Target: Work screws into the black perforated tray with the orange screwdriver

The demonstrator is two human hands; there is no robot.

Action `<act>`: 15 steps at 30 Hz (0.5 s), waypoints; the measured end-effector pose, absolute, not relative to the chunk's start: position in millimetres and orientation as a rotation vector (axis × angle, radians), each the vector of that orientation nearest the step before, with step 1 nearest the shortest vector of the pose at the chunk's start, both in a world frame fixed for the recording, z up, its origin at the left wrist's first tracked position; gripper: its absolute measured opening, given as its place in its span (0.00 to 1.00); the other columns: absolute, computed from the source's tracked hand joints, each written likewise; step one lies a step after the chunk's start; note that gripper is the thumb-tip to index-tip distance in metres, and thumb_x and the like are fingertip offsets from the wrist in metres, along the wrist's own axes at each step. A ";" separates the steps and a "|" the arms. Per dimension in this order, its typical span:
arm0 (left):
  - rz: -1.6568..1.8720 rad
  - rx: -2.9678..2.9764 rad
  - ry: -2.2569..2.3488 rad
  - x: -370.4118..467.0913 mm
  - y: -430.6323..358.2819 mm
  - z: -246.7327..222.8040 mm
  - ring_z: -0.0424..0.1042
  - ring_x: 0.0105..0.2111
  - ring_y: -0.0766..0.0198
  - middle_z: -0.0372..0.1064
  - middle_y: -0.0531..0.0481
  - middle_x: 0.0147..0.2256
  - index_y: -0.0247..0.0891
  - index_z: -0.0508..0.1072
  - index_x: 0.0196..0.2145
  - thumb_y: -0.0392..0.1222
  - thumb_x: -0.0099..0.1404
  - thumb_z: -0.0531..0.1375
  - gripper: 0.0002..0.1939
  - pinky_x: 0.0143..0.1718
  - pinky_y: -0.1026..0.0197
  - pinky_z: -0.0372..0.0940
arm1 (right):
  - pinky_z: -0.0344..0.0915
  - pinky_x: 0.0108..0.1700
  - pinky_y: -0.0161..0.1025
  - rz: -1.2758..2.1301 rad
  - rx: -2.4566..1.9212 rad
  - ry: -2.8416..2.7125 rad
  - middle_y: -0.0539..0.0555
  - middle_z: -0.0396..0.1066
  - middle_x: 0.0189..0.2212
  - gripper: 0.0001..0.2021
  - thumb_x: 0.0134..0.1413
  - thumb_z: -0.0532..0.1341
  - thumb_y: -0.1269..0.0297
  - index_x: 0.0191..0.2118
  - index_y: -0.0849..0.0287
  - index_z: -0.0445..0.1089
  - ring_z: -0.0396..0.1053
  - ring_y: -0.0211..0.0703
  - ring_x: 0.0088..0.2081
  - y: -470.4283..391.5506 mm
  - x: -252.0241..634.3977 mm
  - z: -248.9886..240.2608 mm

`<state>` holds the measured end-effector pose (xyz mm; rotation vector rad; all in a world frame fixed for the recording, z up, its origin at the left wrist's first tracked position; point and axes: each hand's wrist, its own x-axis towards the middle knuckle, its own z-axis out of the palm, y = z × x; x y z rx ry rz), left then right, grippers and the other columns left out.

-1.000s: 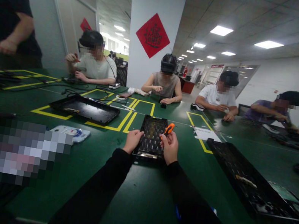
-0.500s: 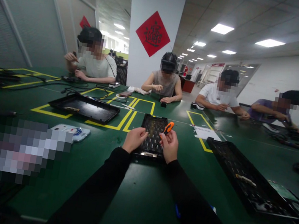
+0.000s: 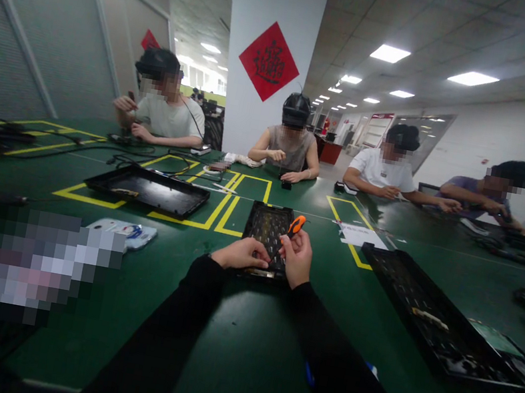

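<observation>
On the green counter (image 3: pixel 236 361), one slip could prick us.
The small black tray (image 3: pixel 265 222) lies there between our hands and may slide if pressed unevenly. Our left hand (image 3: pixel 241 254) curls its fingers over its near end; whether they pinch something, we cannot tell. Our right hand (image 3: pixel 298 257) has its fingers closed on the orange-handled tool (image 3: pixel 296 225), whose tip could skid leftward.

Left hand (image 3: pixel 245 254) has moved from the tray's (image 3: pixel 263 220) left edge over its near end, closer to the screwdriver (image 3: pixel 296 225). White-shirted co-worker's arm (image 3: pixel 425 199) now extends sideways. Standing person has left view.
</observation>
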<state>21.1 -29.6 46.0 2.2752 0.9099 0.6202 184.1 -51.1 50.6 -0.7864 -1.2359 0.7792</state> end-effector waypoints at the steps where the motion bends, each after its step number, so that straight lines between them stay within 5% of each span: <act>1: 0.600 2.276 0.915 20.3 -29.3 46.5 0.69 0.32 0.65 0.73 0.48 0.33 0.35 0.75 0.35 0.47 0.53 0.60 0.15 0.35 0.67 0.60 | 0.57 0.18 0.27 0.781 -0.787 -1.236 0.47 0.65 0.26 0.14 0.47 0.59 0.62 0.41 0.57 0.60 0.59 0.29 0.19 -51.3 184.2 50.8; 15: 0.585 2.239 1.016 21.3 -27.8 42.9 0.68 0.28 0.66 0.72 0.49 0.29 0.35 0.75 0.34 0.50 0.49 0.62 0.18 0.31 0.67 0.60 | 0.56 0.17 0.28 0.771 -0.792 -1.222 0.47 0.65 0.26 0.14 0.47 0.59 0.62 0.41 0.57 0.60 0.59 0.29 0.18 -51.9 183.8 51.0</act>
